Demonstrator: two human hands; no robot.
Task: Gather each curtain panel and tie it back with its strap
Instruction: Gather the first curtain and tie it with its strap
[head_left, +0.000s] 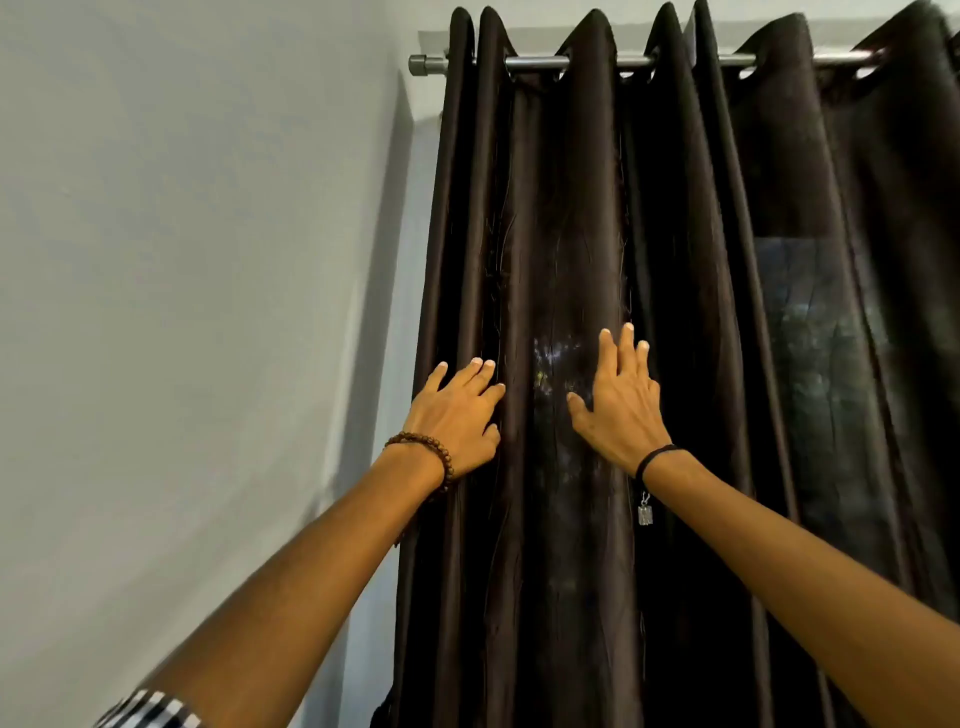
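The pale wall (182, 260) lies to the left of my left grip (457, 415), and a checked sleeve (150, 712) shows at the near end of that arm, well below the grip. My left grip is wide: the fingers are straight and lightly spread, and the palm is laid flat on the outermost folds of the dark brown curtain panel (561, 208), holding nothing. A bead bracelet (431, 457) sits on the wrist just behind it. Between the two grips one broad fold hangs straight, with faint light showing through. High above both grips the panel's eyelets ride a metal rod (535, 63). My right grip (621, 410) is likewise wide, with the fingers extended upward flat on the fabric and the thumb spread toward the left grip. A black cord band (657, 457) circles its wrist, with a small metal tag (645, 514) hanging below. To the right of this grip, further folds hang.
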